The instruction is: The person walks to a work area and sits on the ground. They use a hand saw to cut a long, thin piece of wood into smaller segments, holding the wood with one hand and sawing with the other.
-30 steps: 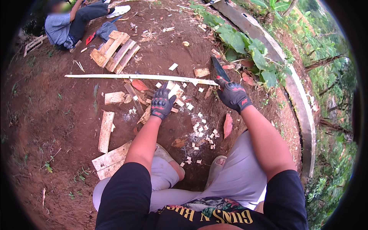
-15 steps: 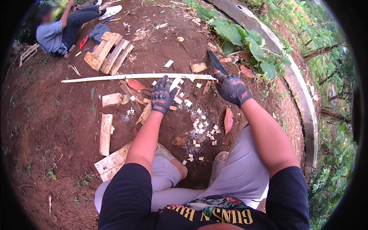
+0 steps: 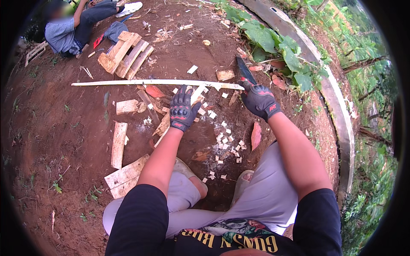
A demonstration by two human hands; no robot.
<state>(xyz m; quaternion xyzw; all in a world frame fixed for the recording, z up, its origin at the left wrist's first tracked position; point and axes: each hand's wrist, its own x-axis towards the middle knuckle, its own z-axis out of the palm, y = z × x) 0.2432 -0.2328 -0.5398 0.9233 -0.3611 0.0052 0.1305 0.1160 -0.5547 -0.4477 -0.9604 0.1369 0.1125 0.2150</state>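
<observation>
My left hand (image 3: 181,109), in a black glove with red trim, is closed around a pale, narrow wooden strip (image 3: 197,94). The strip slants from below the glove up to a long, thin white wooden strip (image 3: 149,82) lying across the ground. My right hand (image 3: 261,100), gloved alike, grips a large knife whose dark blade (image 3: 245,70) points away from me; its handle is hidden in the fist. The thumb side of that hand is at the long strip's right end. Small cut wood blocks (image 3: 222,138) lie scattered between my hands and feet.
Boards (image 3: 119,145) and a slatted wooden piece (image 3: 130,55) lie to the left. A person (image 3: 64,34) sits at the far left near a red-handled tool (image 3: 98,41). Leafy plants (image 3: 260,36) and a concrete edging (image 3: 331,94) border the right. A red leaf (image 3: 256,135) lies near my knee.
The view has shifted slightly. The short strip now shows below my left hand as well as above it. My right hand keeps its grip on the knife.
</observation>
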